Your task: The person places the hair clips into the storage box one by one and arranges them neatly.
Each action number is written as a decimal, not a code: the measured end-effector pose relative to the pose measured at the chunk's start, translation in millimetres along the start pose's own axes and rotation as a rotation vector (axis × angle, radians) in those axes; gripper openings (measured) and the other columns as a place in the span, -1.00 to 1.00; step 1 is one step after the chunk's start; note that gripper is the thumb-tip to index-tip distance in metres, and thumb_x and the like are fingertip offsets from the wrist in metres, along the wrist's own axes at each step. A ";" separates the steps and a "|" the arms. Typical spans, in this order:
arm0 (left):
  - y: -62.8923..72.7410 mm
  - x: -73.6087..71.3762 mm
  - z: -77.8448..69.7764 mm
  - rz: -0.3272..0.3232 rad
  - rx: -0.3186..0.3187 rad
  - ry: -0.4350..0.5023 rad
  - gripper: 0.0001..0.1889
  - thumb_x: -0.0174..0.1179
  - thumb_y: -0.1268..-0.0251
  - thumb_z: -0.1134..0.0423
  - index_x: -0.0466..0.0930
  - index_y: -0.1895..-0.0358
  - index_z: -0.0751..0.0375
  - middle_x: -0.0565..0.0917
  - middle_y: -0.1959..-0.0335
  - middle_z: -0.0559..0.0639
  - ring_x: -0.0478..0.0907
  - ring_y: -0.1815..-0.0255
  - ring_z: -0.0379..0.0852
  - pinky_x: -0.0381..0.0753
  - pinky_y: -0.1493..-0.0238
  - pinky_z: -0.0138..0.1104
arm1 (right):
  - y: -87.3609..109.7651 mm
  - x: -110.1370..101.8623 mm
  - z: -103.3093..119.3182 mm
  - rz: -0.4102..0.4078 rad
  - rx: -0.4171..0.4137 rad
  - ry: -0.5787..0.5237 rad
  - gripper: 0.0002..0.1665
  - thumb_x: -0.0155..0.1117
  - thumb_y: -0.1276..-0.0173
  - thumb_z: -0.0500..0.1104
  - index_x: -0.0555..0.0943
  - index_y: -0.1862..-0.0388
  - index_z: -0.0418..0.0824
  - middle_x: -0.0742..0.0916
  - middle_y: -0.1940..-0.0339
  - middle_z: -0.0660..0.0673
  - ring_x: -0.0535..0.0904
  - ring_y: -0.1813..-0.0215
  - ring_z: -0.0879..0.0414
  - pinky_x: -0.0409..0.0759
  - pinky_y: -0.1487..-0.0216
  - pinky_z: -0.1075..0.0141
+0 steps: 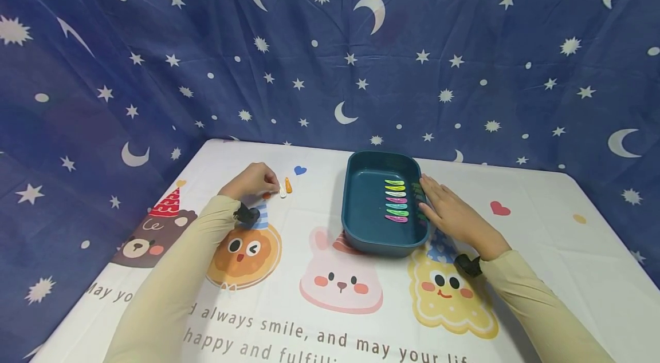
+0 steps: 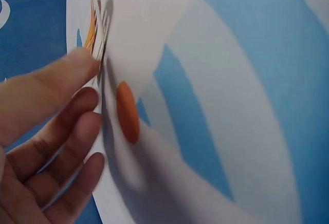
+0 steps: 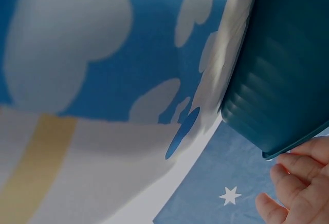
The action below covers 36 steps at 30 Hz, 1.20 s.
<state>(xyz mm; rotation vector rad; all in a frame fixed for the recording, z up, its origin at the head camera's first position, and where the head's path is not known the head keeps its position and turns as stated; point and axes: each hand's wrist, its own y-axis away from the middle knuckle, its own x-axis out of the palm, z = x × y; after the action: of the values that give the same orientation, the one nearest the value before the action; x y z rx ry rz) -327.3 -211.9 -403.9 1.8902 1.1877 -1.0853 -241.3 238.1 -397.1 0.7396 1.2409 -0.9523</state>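
Note:
My left hand [image 1: 255, 180] is at the table's left side, thumb and index finger pinching the near end of a white hair clip [image 1: 282, 192]. An orange hair clip [image 1: 288, 185] lies right beside it; in the left wrist view both clips appear edge-on past the fingertips [image 2: 82, 59]. Fairly straight fingers of my right hand [image 1: 459, 217] rest along the right rim of a dark teal plastic box [image 1: 361, 202]. Several hair clips [image 1: 396, 200] in green, yellow, white, pink and blue lie in a column on the box's floor, toward its right side.
A white tablecloth [image 1: 309, 271] with printed cartoon figures and lettering covers the table. Behind it and at the left hangs a blue curtain [image 1: 309, 65] with stars and moons. Dark straps [image 1: 468, 265] sit at both wrists.

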 end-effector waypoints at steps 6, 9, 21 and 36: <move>-1.7 2.3 -1.9 -0.038 0.013 0.068 -0.93 0.33 -0.01 0.43 0.70 0.38 0.26 0.70 0.49 0.02 0.46 0.52 -0.20 0.46 0.26 -0.34 | -0.2 0.5 -0.9 -0.001 0.001 0.001 -0.19 -0.08 -0.48 0.01 -0.06 -0.47 -0.42 0.11 -0.51 -0.35 -0.01 -0.52 -0.23 -0.02 -0.45 -0.14; -2.8 3.8 -2.1 -0.040 0.008 0.080 -0.88 0.33 0.00 0.45 0.71 0.34 0.26 0.71 0.43 0.05 0.48 0.46 -0.18 0.48 0.26 -0.33 | -0.3 -0.1 -0.1 0.000 0.001 0.003 -0.20 -0.08 -0.48 0.01 -0.06 -0.47 -0.42 0.11 -0.51 -0.35 0.00 -0.52 -0.23 -0.01 -0.45 -0.14; -6.6 6.5 -1.0 -0.017 -0.009 0.062 -0.93 0.31 -0.02 0.44 0.69 0.39 0.27 0.68 0.53 0.01 0.41 0.59 -0.24 0.45 0.28 -0.36 | 0.3 -1.5 1.2 0.002 -0.004 -0.001 -0.20 -0.09 -0.48 0.01 -0.06 -0.47 -0.43 0.11 -0.51 -0.36 0.00 -0.52 -0.24 -0.01 -0.45 -0.14; -5.3 8.1 -1.3 -0.017 0.012 0.031 -0.93 0.30 -0.06 0.43 0.61 0.46 0.22 0.59 0.53 0.00 0.38 0.60 -0.23 0.41 0.38 -0.38 | 0.4 -0.9 -0.3 0.002 0.001 0.003 -0.19 -0.07 -0.47 0.01 -0.07 -0.48 -0.41 0.11 -0.51 -0.35 0.01 -0.51 -0.24 -0.01 -0.45 -0.13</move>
<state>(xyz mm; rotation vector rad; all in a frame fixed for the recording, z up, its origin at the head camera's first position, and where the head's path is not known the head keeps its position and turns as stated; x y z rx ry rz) -329.8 -205.7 -411.1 1.9152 1.2186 -1.0779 -241.1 238.7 -396.3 0.7432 1.2424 -0.9503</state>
